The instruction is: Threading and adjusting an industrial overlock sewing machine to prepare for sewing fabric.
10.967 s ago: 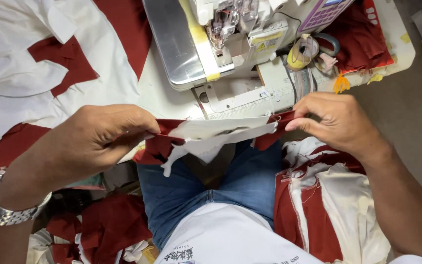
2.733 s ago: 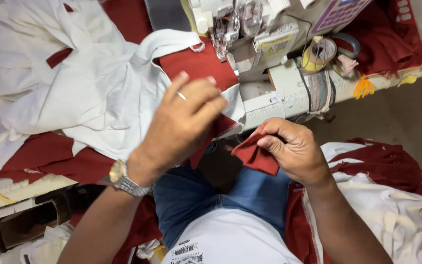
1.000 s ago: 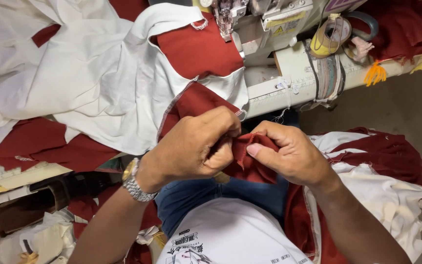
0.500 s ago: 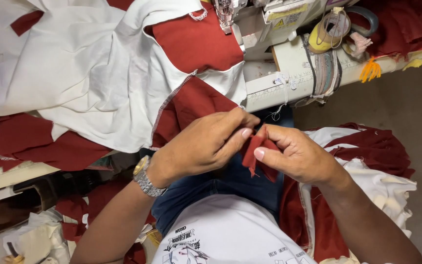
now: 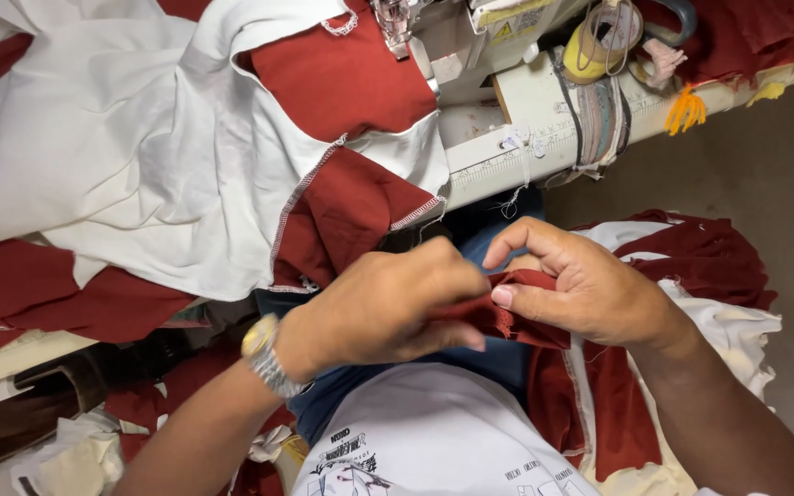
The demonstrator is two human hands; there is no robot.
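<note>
Both my hands meet over my lap on a small dark red fabric piece. My left hand, with a metal watch on its wrist, pinches the piece's left end. My right hand pinches its right end between thumb and forefinger. Most of the piece is hidden under my fingers. Just above my hands a red and white garment with stitched edges hangs off the sewing table.
A white sewing machine stands at the top, a yellow tape roll beside it. A heap of red and white cloth lies to my right, more cloth at lower left. Grey floor shows at far right.
My hands have come together on the red piece and sunk toward my lap. The view has shifted, so the machine sits higher in the frame.
</note>
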